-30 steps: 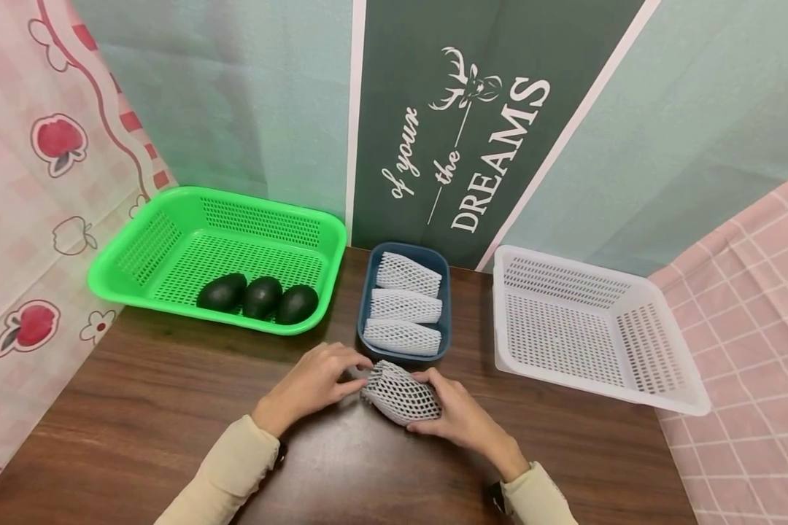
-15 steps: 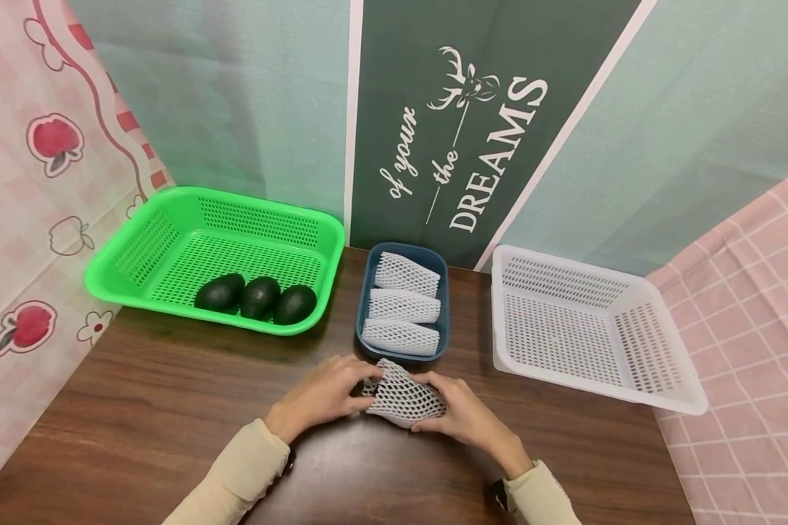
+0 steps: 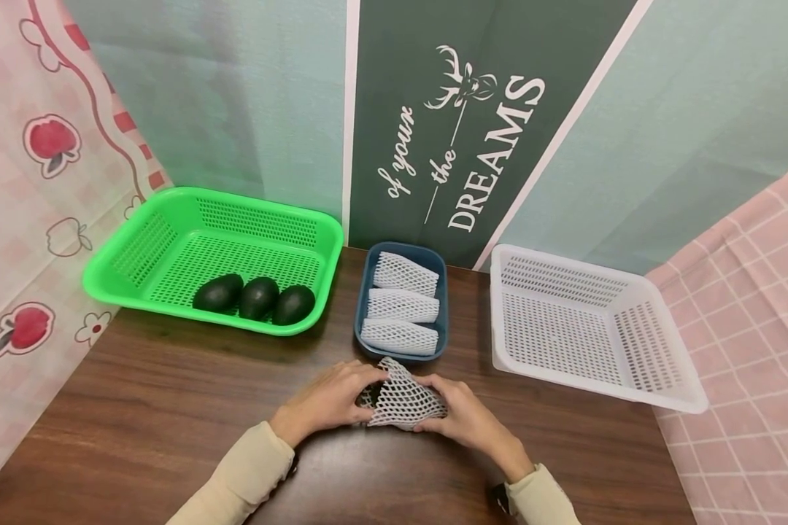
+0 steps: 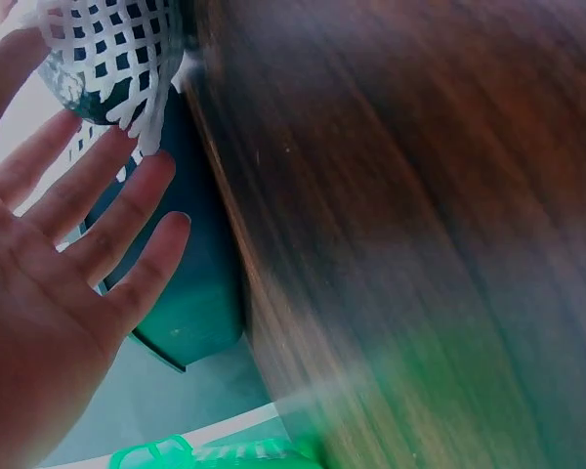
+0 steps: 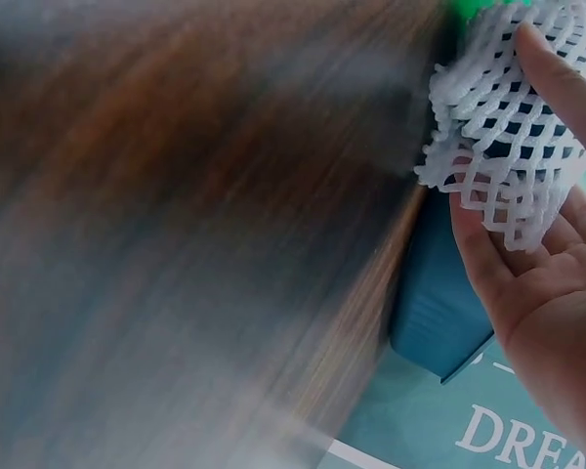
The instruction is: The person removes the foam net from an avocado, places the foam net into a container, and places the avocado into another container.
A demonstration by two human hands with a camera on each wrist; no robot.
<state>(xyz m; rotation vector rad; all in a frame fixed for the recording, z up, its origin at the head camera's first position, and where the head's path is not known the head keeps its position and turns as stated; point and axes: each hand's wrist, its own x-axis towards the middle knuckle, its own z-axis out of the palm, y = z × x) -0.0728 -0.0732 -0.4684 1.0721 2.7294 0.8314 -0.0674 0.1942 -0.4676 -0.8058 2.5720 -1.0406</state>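
Between the hands, low over the table's middle, is a dark egg-shaped avocado (image 4: 78,93) inside a white foam net sleeve (image 3: 403,399). My left hand (image 3: 335,395) holds the left end, thumb on the near side and fingers on the far side. Gripping the right end through the mesh is my right hand (image 3: 462,412), with its thumb across the net in the right wrist view. Dark skin shows at the sleeve's left opening in the left wrist view. Just beyond the hands, a blue tray (image 3: 443,321) contains several white foam nets (image 3: 403,306).
At the back left stands a green basket (image 3: 151,310) with 3 dark avocados (image 3: 259,297) along its near side. A white basket (image 3: 565,386) is at the right. Printed cloth hangs behind and on both sides of the wooden table (image 3: 171,394).
My left hand has moved right and closed in on the left end of the netted avocado. The net's left edge has shifted and spread wider. My right hand has barely moved.
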